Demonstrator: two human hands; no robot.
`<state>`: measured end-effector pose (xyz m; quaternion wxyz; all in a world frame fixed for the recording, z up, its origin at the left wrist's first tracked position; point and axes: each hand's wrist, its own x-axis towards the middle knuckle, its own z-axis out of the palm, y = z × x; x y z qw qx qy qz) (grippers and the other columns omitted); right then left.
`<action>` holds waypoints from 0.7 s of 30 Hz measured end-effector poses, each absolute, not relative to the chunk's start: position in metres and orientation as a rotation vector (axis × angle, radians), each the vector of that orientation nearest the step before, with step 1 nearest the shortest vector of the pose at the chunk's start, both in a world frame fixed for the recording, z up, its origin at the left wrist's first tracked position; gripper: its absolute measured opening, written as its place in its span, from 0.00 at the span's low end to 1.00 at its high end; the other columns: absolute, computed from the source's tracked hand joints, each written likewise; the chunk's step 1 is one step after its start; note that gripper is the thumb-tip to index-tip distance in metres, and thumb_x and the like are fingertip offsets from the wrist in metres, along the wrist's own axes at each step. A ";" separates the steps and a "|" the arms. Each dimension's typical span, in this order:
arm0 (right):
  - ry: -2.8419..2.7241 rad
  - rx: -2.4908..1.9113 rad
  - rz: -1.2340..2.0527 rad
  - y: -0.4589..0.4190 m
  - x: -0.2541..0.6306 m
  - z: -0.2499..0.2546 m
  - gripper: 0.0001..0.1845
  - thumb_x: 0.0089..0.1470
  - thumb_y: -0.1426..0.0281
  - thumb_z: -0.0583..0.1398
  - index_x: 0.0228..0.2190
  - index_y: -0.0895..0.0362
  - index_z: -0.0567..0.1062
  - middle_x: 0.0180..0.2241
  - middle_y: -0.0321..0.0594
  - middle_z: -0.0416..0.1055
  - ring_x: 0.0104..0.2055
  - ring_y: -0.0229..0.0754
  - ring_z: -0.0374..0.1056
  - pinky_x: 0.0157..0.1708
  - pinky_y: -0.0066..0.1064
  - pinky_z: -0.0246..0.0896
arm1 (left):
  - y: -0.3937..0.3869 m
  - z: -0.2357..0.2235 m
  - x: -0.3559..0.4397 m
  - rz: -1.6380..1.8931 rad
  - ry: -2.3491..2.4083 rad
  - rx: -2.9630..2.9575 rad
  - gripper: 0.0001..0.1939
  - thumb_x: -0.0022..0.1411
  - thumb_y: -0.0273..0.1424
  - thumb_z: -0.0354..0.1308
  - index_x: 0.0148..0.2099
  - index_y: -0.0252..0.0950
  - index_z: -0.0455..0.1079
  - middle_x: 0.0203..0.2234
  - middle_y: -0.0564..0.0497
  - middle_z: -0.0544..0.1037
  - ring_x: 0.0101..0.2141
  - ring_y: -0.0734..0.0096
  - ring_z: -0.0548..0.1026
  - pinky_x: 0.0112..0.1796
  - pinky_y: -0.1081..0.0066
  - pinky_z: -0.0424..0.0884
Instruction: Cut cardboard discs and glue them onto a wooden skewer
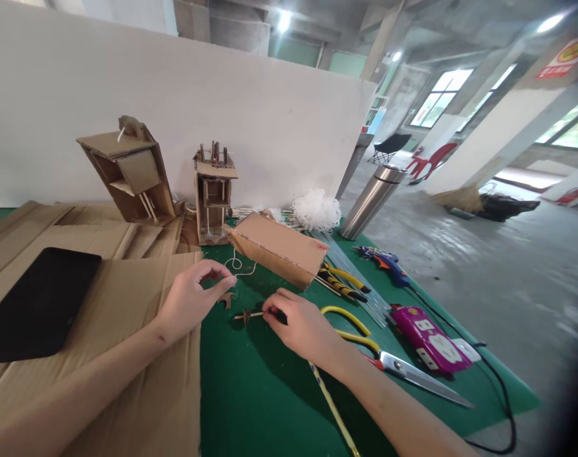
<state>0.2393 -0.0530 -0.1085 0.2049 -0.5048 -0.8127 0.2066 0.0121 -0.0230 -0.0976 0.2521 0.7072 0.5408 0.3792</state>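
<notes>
My left hand (194,292) is closed in a pinch, thumb and forefinger together at the end of a thin white string (247,274). The string curls back beside a cardboard box (274,249) lying tilted on the green table. In my right hand (301,327), the fingertips grip a thin wooden stick (256,314), which points left and carries a small brown piece near its far end. A small notched cardboard scrap (226,300) lies between the two hands.
Yellow-handled scissors (413,371), pliers (343,281), a blue glue gun (389,265) and a purple box (432,339) lie right. A steel flask (372,202) stands behind. Two cardboard models (127,171) stand at the back; a black tablet (41,304) rests on cardboard sheets left.
</notes>
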 end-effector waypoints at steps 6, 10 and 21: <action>-2.274 -1.420 0.575 -0.051 0.239 -0.111 0.04 0.56 0.75 0.60 0.33 0.54 0.73 0.33 0.35 0.68 0.32 0.38 0.67 0.31 0.29 0.57 | -0.025 -0.095 0.016 0.800 1.592 2.296 0.11 0.65 0.35 0.52 0.36 0.41 0.76 0.37 0.52 0.82 0.42 0.58 0.75 0.45 0.57 0.67; -2.275 -1.421 0.576 -0.052 0.240 -0.112 0.03 0.56 0.74 0.61 0.34 0.54 0.73 0.34 0.35 0.69 0.33 0.39 0.67 0.31 0.29 0.57 | -0.030 -0.094 0.022 0.624 1.696 2.509 0.09 0.63 0.30 0.52 0.36 0.39 0.74 0.35 0.51 0.82 0.41 0.55 0.75 0.48 0.52 0.64; -2.246 -1.357 0.600 -0.052 0.240 -0.111 0.05 0.55 0.75 0.60 0.35 0.54 0.73 0.34 0.36 0.69 0.34 0.40 0.68 0.33 0.30 0.59 | -0.030 -0.103 0.022 0.544 1.521 2.637 0.07 0.55 0.23 0.56 0.37 0.37 0.68 0.32 0.50 0.78 0.37 0.59 0.77 0.52 0.49 0.64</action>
